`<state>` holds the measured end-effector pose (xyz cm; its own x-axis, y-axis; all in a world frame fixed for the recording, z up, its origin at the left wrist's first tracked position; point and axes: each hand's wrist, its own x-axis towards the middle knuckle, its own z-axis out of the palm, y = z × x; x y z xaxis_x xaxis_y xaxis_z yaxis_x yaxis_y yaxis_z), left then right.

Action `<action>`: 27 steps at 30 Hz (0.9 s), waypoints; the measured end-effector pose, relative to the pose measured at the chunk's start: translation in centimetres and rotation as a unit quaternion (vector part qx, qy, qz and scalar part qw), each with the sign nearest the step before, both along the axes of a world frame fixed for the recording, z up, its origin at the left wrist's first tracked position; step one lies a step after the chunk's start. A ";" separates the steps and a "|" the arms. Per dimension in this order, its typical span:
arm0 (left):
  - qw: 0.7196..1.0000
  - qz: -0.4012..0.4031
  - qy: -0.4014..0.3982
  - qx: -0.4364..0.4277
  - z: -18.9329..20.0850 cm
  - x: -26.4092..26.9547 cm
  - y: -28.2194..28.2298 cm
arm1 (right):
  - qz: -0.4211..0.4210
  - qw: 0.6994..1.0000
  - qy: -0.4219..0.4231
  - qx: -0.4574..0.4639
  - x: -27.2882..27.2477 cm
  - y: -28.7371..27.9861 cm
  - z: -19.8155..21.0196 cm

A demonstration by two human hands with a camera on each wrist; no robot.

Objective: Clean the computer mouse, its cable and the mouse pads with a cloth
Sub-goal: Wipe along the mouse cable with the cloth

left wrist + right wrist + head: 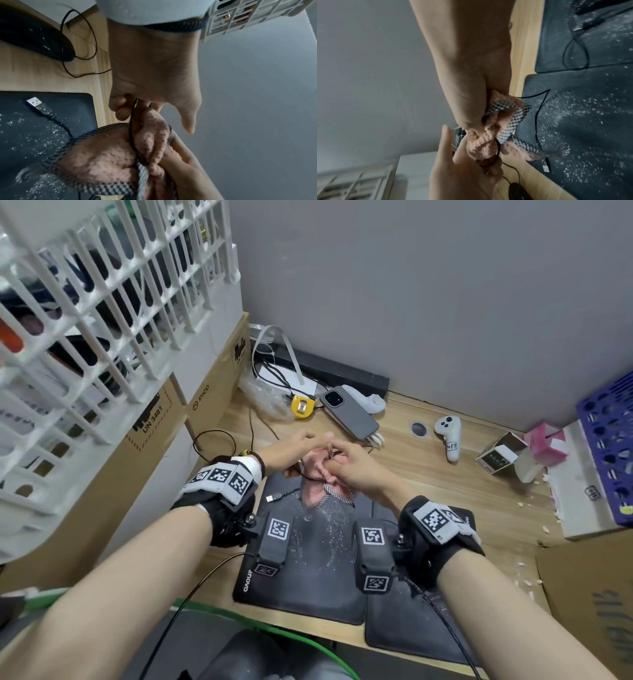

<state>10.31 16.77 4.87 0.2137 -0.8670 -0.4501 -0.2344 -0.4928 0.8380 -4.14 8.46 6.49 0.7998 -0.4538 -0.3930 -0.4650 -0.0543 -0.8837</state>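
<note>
Soft, even indoor light fills the head view, with only faint shadows on the wooden worktop (428,474). The wide lens bends the white basket (85,302) and the grey wall (445,285) near the edges. Both wrist views are dimmer and greyer, slightly grainy. There, the hands (154,67) and the pink cloth (488,142) look soft with motion blur, and the wall behind is featureless.

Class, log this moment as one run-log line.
step: wiping cable | left hand: pinches cable | right hand: grips cloth round cable | mouse pads: speckled | mouse: on desk
</note>
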 end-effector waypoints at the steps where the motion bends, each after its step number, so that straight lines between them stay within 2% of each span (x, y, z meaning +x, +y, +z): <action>1: 1.000 -0.010 -0.019 -0.009 0.1 -0.2 -0.1 | 0.028 0.999 0.003 -0.045 0.2 0.1 0.2; 4: 0.998 -0.033 -0.038 -0.036 0.1 -0.4 -0.1 | 0.066 0.991 0.013 -0.118 0.5 0.1 0.6; 10: 0.999 -0.034 0.004 -0.025 -0.3 0.1 0.7 | 0.047 0.997 0.018 -0.063 -0.8 0.0 0.4; 17: 0.999 0.013 0.008 -0.032 -0.7 -0.2 0.4 | 0.055 0.994 0.037 -0.087 -0.8 0.4 -0.5; 20: 0.999 0.021 -0.002 -0.035 -1.2 0.5 0.9 | 0.026 0.995 0.021 -0.096 -1.0 0.2 -0.1; 23: 0.999 0.013 0.002 -0.043 -1.4 0.8 1.4 | 0.040 0.991 0.004 -0.127 -1.1 -0.3 0.6; 27: 0.999 0.027 0.005 -0.046 -1.2 1.1 1.2 | -0.007 0.997 -0.014 -0.076 -0.7 -0.7 1.4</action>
<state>11.44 17.98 3.67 0.2570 -0.8921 -0.3717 -0.2006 -0.4255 0.8825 -4.85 7.74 7.90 0.8024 -0.5180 -0.2964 -0.4424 -0.1830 -0.8779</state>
